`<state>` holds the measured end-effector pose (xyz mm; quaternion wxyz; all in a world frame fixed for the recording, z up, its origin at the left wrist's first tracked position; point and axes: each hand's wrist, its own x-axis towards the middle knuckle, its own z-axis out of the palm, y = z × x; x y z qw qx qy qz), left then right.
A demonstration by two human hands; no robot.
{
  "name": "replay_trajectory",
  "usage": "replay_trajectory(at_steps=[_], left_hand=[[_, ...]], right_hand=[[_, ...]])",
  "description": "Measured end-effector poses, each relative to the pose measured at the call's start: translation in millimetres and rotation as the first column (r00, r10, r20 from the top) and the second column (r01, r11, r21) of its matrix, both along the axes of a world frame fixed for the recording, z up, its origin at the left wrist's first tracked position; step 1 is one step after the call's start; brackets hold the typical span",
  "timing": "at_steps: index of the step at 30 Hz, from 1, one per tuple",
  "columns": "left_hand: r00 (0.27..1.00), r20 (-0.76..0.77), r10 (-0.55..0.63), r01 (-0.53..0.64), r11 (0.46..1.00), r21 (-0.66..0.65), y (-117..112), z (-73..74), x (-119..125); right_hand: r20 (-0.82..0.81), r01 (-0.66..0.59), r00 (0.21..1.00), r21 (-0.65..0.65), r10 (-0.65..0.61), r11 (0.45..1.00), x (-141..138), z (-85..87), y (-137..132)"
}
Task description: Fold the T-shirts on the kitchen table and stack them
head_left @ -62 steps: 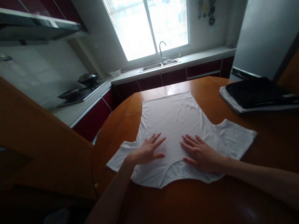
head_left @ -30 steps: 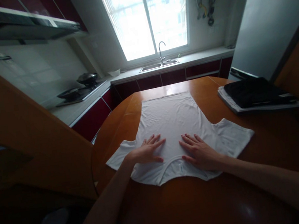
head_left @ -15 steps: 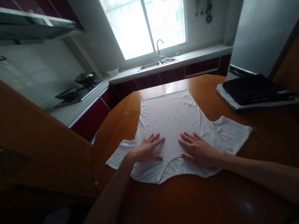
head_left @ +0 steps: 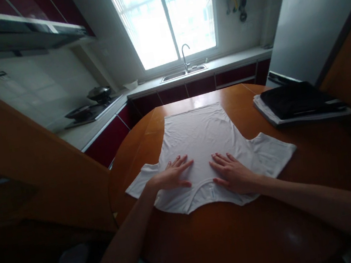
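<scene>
A white T-shirt (head_left: 201,138) lies spread flat on a round wooden table (head_left: 231,237), collar toward me and hem toward the window. My left hand (head_left: 170,176) rests flat on the shirt just left of the collar, fingers stretched out and apart. My right hand (head_left: 233,173) lies flat on the shirt just right of the collar, fingers also spread. Neither hand grips the cloth. Both short sleeves stick out to the sides.
A stack of folded clothes (head_left: 297,104), dark on top and pale below, sits at the table's far right. Behind the table runs a counter with a sink and tap (head_left: 185,66) under a bright window. A stove with pans (head_left: 92,104) stands at the left.
Both hands stay flat on the shirt near the collar. Only the view has drifted slightly; the shirt lies as before.
</scene>
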<state>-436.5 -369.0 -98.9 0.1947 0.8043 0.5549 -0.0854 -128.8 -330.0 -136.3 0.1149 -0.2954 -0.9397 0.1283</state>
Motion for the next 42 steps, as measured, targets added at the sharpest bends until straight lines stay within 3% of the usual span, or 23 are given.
replay_trajectory(at_steps=[7,13,20,23,26,29,33,38,42], left_hand=[[0.997,0.06,0.039,-0.041,0.999,0.031,-1.7,4.7,-0.3],[0.999,-0.009,0.047,-0.048,0.999,-0.02,-0.9,5.2,-1.4],[0.998,0.012,0.057,-0.057,0.998,-0.013,-1.1,7.1,-0.4],[0.995,0.063,0.083,-0.087,0.994,0.07,-0.6,13.0,-19.9],[0.97,0.146,0.196,-0.222,0.955,0.197,-1.5,20.5,-60.0],[0.886,0.205,0.417,-0.46,0.848,0.263,-9.5,23.9,-104.9],[0.672,0.197,0.714,-0.734,0.606,0.306,-35.8,11.3,-136.5],[0.431,0.231,0.872,-0.833,0.286,0.473,-79.5,-25.4,-126.8],[0.357,0.253,0.899,-0.806,0.16,0.569,-104.4,-39.4,-109.7]], right_hand=[[-0.004,-0.002,1.0,-0.001,0.002,1.0,0.5,-1.2,0.6],[0.015,0.0,1.0,-0.005,0.0,1.0,0.4,0.9,0.6],[0.027,-0.001,1.0,0.008,0.0,1.0,0.4,1.4,0.2],[0.033,0.001,0.999,0.013,-0.001,1.0,0.3,0.5,0.6],[0.038,0.002,0.999,0.012,-0.003,1.0,0.2,-0.4,1.0],[0.041,0.005,0.999,0.016,-0.006,1.0,0.5,-0.8,0.6],[0.044,0.005,0.999,0.029,-0.007,1.0,1.2,-1.6,-0.3],[0.037,0.005,0.999,0.056,-0.007,0.998,1.8,-7.6,1.1],[0.03,0.005,1.0,0.075,-0.007,0.997,2.0,-13.5,2.9]])
